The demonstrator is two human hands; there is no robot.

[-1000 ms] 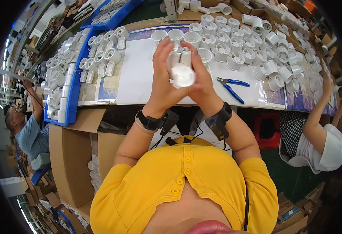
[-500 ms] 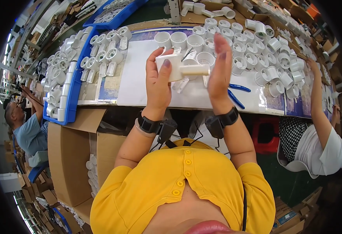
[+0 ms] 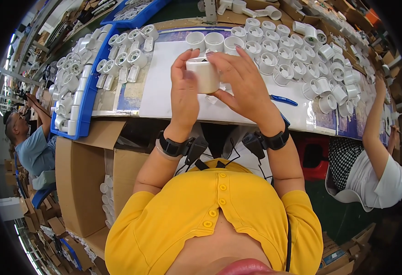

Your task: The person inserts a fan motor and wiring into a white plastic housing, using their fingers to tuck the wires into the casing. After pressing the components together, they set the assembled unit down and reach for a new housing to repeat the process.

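Between both hands, above the white work surface, is a white round plastic housing (image 3: 204, 75). My left hand (image 3: 184, 98) holds it on its left side, the fingers curled behind. My right hand (image 3: 248, 91) grips it from the right, fingers over the top and thumb below. The short stem seen on it earlier is not visible now. Just right of my right hand lie pliers with blue handles (image 3: 283, 100), partly hidden by the wrist. Beyond the hands stand several white cups (image 3: 214, 42) of similar size.
Many white cups (image 3: 284, 73) cover the table's right side. At left, assembled white pieces (image 3: 136, 58) stand near a blue crate (image 3: 82, 114) full of white parts. An open cardboard box (image 3: 84, 183) stands below. Co-workers sit left (image 3: 36, 153) and right (image 3: 379, 178).
My right hand, held open beside the housing before, has closed around it. The housing has turned, so its stem no longer points right. My view has shifted slightly.
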